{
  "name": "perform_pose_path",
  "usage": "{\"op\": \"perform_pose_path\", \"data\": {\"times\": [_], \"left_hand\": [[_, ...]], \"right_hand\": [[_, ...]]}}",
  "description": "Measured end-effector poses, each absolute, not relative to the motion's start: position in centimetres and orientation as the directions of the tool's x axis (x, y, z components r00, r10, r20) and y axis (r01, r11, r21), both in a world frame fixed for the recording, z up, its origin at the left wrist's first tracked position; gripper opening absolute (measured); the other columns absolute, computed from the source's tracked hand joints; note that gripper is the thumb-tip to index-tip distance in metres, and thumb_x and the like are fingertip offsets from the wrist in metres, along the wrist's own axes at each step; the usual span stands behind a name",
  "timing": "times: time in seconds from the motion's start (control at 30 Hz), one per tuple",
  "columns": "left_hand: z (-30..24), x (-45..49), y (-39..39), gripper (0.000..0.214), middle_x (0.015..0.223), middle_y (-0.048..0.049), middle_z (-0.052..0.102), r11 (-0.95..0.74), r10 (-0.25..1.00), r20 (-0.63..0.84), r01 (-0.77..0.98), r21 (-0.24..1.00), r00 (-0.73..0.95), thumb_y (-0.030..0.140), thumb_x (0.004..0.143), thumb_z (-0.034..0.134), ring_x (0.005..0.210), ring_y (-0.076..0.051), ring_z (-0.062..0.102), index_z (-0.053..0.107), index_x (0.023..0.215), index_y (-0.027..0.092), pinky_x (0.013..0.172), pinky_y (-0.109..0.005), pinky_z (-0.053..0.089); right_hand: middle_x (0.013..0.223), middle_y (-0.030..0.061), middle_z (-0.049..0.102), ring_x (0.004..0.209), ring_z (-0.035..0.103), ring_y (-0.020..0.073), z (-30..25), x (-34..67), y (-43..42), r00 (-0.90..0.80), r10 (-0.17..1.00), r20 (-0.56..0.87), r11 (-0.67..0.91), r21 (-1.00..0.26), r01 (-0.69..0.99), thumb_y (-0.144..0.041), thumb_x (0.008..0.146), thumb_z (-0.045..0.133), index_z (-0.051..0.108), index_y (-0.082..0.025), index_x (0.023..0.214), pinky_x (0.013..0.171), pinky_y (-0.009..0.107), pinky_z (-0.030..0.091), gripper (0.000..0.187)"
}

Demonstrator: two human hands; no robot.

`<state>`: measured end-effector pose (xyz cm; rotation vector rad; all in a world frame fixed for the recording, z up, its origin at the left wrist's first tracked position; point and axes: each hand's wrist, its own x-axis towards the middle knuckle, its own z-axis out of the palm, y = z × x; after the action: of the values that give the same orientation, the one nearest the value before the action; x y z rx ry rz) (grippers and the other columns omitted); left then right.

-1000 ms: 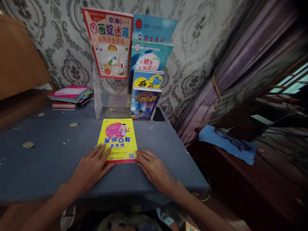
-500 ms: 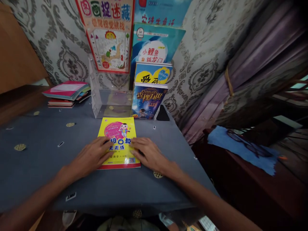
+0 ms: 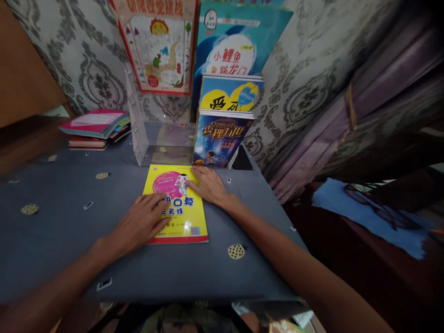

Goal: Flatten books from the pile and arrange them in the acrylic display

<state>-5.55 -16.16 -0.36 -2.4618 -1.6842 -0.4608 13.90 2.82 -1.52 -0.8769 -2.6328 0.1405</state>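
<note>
A yellow workbook (image 3: 187,219) with a pink circle and a cartoon child on its cover lies flat on the table. My left hand (image 3: 144,217) rests across its left side, fingers spread over the title. At its upper right edge is my right hand (image 3: 210,185), fingers stretched out, with the fingertips near the top right corner. Just behind that hand a dark blue book (image 3: 220,141) stands in a clear acrylic rack (image 3: 138,134).
More books stand upright in the rack, among them a teal one (image 3: 239,32) and a red-bordered one (image 3: 157,55). A black phone (image 3: 243,159) lies right of the rack. Stacked books (image 3: 93,125) sit at the back left. Glasses (image 3: 381,208) rest on a blue cloth (image 3: 333,199) at right.
My right hand has moved up along the workbook's right edge, from beside the title to the top right corner. My left hand stays on the cover. The view has shifted slightly.
</note>
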Motion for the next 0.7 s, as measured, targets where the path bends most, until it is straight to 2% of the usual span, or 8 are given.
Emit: {"op": "perform_pose_path", "data": {"times": [0.13,0.3,0.43,0.57,0.7], "left_hand": [[-0.3,-5.6,-16.3,0.036,0.13,-0.0159,0.063,-0.365,0.888,0.318,0.93,0.047,0.333,0.04,0.103,0.041,0.116,-0.031,0.06,0.06,0.124,0.017,0.094,-0.047,0.049],[-0.2,-5.5,-16.4,0.038,0.131,-0.0172,0.062,-0.36,0.892,0.302,0.932,0.031,0.335,0.039,0.104,0.039,0.118,-0.032,0.059,0.059,0.125,0.014,0.096,-0.047,0.047],[0.0,-5.5,-16.4,0.038,0.131,-0.017,0.062,-0.354,0.903,0.283,0.933,0.06,0.324,0.039,0.103,0.04,0.119,-0.033,0.059,0.06,0.125,0.015,0.098,-0.049,0.047],[-0.2,-5.6,-16.5,0.038,0.131,-0.016,0.062,-0.358,0.898,0.293,0.932,0.057,0.328,0.04,0.103,0.041,0.12,-0.032,0.058,0.06,0.125,0.016,0.099,-0.048,0.046],[-0.7,-6.0,-16.3,0.037,0.13,-0.015,0.063,-0.355,0.886,0.327,0.935,0.022,0.329,0.039,0.102,0.042,0.119,-0.03,0.059,0.061,0.124,0.016,0.099,-0.046,0.047]], "right_hand": [[0.146,0.0167,0.057,0.138,0.051,0.0306,-2.1,14.0,3.0,-0.757,0.582,0.298,0.813,-0.219,0.539,-0.047,0.102,0.048,0.056,-0.015,0.14,0.115,0.051,0.04,0.05],[0.158,0.0182,0.043,0.148,0.038,0.0339,-2.1,15.0,0.4,-0.773,0.595,0.218,0.802,-0.22,0.555,-0.05,0.104,0.04,0.046,-0.011,0.149,0.121,0.056,0.03,0.06],[0.162,0.0155,0.038,0.152,0.032,0.0321,-1.7,16.8,-3.6,-0.817,0.543,0.197,0.835,-0.229,0.5,-0.05,0.105,0.035,0.04,-0.014,0.153,0.123,0.057,0.025,0.061],[0.162,0.016,0.037,0.152,0.031,0.0302,-1.5,18.5,-7.4,-0.852,0.491,0.181,0.864,-0.224,0.45,-0.048,0.105,0.038,0.038,-0.013,0.154,0.123,0.056,0.025,0.061],[0.158,0.0134,0.045,0.15,0.037,0.0267,-1.4,19.9,-10.6,-0.865,0.454,0.212,0.885,-0.222,0.41,-0.032,0.106,0.037,0.046,-0.018,0.15,0.121,0.054,0.031,0.047]]}}
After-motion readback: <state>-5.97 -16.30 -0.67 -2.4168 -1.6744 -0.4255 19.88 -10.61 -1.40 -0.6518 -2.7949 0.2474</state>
